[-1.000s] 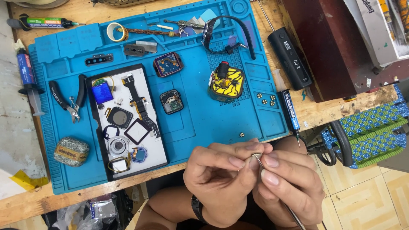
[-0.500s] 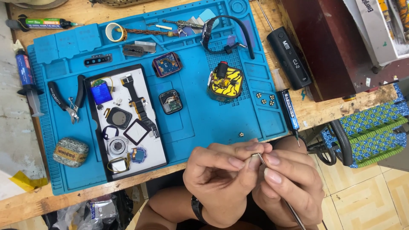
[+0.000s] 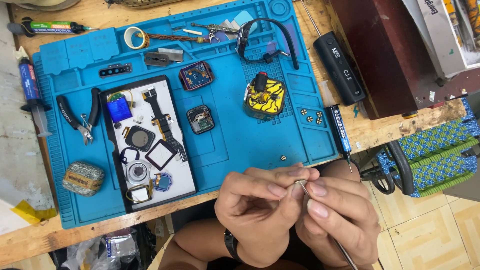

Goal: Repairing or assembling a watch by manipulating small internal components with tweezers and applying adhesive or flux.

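Pinching together below the blue mat's near edge, the left hand is closed on what seems a tiny metal part, against which thin tweezers are clamped by the right hand.

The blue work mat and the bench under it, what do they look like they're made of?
Blue work mat: probably silicone or soft rubber, matte, with moulded compartments and ridges. Bench: bare wood, unfinished, with visible grain and a worn, chipped front edge.
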